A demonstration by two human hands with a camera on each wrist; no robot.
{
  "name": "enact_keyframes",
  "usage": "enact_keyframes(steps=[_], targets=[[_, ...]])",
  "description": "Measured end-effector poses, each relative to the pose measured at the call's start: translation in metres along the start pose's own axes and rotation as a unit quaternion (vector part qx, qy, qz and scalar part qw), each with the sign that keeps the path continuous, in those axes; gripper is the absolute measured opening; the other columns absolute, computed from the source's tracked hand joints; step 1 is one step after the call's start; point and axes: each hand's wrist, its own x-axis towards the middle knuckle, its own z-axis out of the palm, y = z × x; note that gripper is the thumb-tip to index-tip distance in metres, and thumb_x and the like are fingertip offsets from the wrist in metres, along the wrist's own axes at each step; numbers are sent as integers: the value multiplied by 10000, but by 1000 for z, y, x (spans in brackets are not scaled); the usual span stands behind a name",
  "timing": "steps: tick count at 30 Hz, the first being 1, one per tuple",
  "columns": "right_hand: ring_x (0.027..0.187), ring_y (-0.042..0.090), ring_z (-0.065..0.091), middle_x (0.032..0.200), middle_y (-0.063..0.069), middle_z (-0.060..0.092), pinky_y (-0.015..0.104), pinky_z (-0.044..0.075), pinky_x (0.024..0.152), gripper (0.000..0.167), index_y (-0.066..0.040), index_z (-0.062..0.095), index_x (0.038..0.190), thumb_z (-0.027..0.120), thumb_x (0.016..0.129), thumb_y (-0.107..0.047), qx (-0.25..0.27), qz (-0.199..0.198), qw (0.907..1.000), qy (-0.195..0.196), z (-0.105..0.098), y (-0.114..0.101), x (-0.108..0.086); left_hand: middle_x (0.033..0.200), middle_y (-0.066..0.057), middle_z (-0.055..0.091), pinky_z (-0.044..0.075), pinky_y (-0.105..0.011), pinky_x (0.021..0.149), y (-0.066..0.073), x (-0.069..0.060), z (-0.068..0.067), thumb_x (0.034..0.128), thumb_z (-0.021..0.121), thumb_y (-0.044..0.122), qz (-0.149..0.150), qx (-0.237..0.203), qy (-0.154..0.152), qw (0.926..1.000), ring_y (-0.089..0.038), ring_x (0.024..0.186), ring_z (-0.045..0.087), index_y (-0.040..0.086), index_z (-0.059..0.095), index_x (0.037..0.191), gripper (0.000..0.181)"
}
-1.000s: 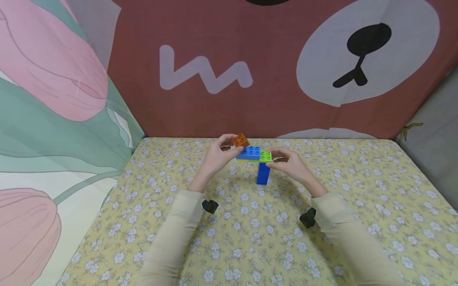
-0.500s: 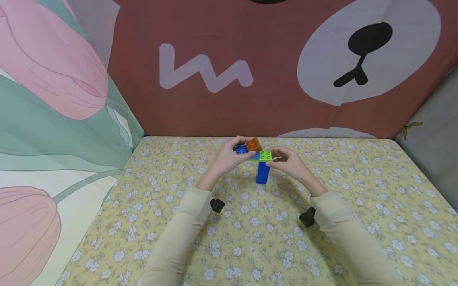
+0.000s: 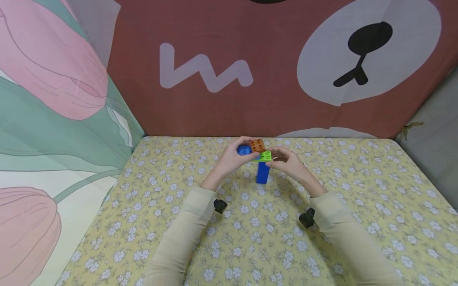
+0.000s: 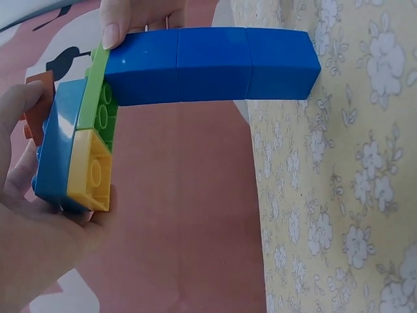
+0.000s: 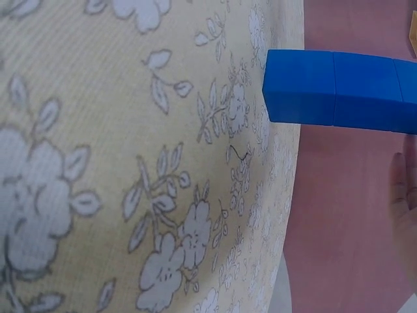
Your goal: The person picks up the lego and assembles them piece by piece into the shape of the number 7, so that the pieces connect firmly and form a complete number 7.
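Observation:
An upright column of three blue bricks (image 4: 212, 65) stands on the cloth. On top lies a lime-green brick (image 3: 266, 155), which reaches out leftward with a yellow brick (image 4: 89, 171) beside it. A lighter blue studded brick (image 4: 60, 140) sits over these two. My left hand (image 3: 231, 158) pinches an orange brick (image 3: 257, 145), tilted over the blue brick near the green studs; whether it is seated cannot be told. Lower fingers of that hand lie by the blue brick's outer end. My right hand (image 3: 291, 163) grips the right end of the green brick at the column's top.
A table under a yellow floral cloth (image 3: 250, 238) spreads around the column. Behind it rises a reddish-brown hanging (image 3: 214, 111) with a bear print. A tulip-print cloth (image 3: 61, 79) hangs at the left. Both wrists carry a small black camera (image 3: 220, 205).
My left hand has carried the orange brick rightward along the blue brick, toward the green studs, and its tilt has changed slightly. My right hand and the column have stayed in place.

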Motion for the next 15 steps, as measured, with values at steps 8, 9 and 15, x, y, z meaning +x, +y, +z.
enact_keyframes(steps=[8, 9, 15], targets=[[1258, 317, 456, 1374, 156, 478, 505, 385, 1073, 522, -101, 434, 1415, 612, 944, -240, 180, -108, 9998, 23, 1, -4, 1, 1310, -37, 559, 502, -409, 931, -2, 1, 3, 892, 683, 304, 53, -24, 42, 10000, -222, 1156, 558, 222, 540, 1321, 460], [1278, 324, 439, 1401, 153, 457, 514, 366, 1087, 529, -104, 417, 1428, 604, 949, -225, 231, -205, 9995, 53, 2, -6, 1, 1310, -35, 559, 499, -411, 936, -2, 1, 3, 892, 683, 305, 51, -33, 39, 10000, -222, 1159, 556, 222, 539, 1322, 461], [1360, 335, 359, 1537, 80, 321, 532, 308, 1125, 599, -162, 334, 1489, 593, 950, -125, 559, -895, 9939, 329, 5, -22, 3, 1281, -27, 570, 501, -418, 923, -3, 2, 2, 896, 676, 316, 40, -9, 34, 10000, -216, 1146, 559, 237, 536, 1328, 460]])
